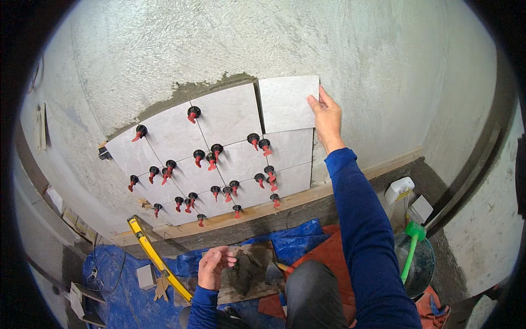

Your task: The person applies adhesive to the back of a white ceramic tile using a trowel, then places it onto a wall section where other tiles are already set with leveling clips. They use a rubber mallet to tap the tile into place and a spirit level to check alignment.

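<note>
My right hand [329, 120] grips a light grey tile [287, 104] by its right edge, thumb on the front face. This tile is up at the wall, right of the top row of set tiles [230, 112] and above a lower one. A dark gap shows along its left side. Red and black levelling clips [194, 113] stick out at the joints between the set tiles. My left hand [215, 266] is low, its fingers loosely bent and apart with nothing in them. Beside it is a heap of grey mortar [241, 274] on a board [227, 296].
A yellow spirit level [156, 257] leans at lower left, near a small tile piece [147, 277]. At right, a green mallet-like tool [408, 257] stands in a dark bucket [426, 268]. A trowel [275, 274] lies by my knee. Blue sheeting [120, 296] and an orange-red sheet [323, 252] cover the floor.
</note>
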The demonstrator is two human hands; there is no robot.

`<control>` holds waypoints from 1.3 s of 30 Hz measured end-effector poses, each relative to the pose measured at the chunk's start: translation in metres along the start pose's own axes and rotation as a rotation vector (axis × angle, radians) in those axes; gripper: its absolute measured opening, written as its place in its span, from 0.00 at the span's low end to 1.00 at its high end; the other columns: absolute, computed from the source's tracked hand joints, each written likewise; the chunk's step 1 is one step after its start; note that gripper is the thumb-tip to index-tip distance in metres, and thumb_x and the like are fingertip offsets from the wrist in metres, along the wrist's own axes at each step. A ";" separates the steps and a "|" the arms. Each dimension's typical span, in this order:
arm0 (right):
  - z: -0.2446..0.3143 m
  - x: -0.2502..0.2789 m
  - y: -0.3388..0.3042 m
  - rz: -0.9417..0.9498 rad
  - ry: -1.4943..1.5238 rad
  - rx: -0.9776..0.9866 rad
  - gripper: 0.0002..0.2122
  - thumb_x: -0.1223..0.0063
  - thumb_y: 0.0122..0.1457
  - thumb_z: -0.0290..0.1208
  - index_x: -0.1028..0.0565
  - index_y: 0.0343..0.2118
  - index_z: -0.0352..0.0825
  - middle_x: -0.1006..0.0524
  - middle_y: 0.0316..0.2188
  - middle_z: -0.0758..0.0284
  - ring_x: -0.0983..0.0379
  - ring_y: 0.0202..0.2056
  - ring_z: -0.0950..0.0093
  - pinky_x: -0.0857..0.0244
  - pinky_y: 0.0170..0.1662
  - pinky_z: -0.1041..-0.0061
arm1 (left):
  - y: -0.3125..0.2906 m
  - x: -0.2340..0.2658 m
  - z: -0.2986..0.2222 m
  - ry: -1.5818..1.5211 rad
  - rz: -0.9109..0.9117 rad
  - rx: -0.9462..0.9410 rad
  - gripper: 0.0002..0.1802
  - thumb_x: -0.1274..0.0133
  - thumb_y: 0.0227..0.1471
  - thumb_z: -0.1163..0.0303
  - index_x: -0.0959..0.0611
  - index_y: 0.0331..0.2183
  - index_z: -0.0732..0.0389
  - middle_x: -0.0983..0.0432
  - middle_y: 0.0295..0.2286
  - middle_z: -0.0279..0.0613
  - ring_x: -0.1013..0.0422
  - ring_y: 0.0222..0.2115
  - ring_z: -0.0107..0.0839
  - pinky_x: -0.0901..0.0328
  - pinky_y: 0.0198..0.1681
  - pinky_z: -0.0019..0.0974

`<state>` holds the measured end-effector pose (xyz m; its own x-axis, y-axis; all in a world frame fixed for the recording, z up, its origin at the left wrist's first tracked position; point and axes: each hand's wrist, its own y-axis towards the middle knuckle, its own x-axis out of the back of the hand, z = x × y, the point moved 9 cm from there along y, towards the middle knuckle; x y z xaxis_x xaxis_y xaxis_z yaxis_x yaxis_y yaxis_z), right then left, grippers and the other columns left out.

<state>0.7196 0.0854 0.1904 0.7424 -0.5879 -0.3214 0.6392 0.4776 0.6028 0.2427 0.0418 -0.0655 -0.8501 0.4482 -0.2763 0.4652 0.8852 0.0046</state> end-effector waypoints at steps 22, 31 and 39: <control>0.133 -0.073 0.050 0.555 -0.928 0.331 0.18 0.36 0.57 0.28 0.16 0.51 0.42 0.16 0.45 0.59 0.19 0.44 0.65 0.28 0.51 0.68 | 0.007 -0.012 -0.001 -0.009 0.048 -0.022 0.27 0.46 0.64 0.52 0.21 0.50 0.68 0.21 0.39 0.47 0.22 0.38 0.38 0.28 0.43 0.41; 0.108 -0.097 0.053 0.693 -0.929 0.327 0.18 0.35 0.55 0.26 0.16 0.50 0.41 0.15 0.45 0.59 0.19 0.45 0.63 0.28 0.52 0.67 | 0.005 -0.015 -0.007 -0.006 0.043 -0.035 0.27 0.46 0.64 0.53 0.21 0.50 0.68 0.20 0.39 0.47 0.22 0.38 0.37 0.28 0.43 0.40; 0.095 -0.098 0.052 0.706 -0.944 0.299 0.18 0.36 0.56 0.25 0.17 0.51 0.37 0.15 0.45 0.62 0.20 0.45 0.70 0.30 0.53 0.71 | 0.006 -0.015 -0.006 -0.004 0.054 -0.036 0.27 0.47 0.64 0.53 0.21 0.50 0.69 0.21 0.40 0.49 0.22 0.38 0.38 0.29 0.42 0.41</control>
<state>0.6606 0.1060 0.3221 0.3903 -0.5629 0.7286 -0.0105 0.7886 0.6148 0.2566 0.0409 -0.0554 -0.8231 0.4947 -0.2790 0.5009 0.8638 0.0539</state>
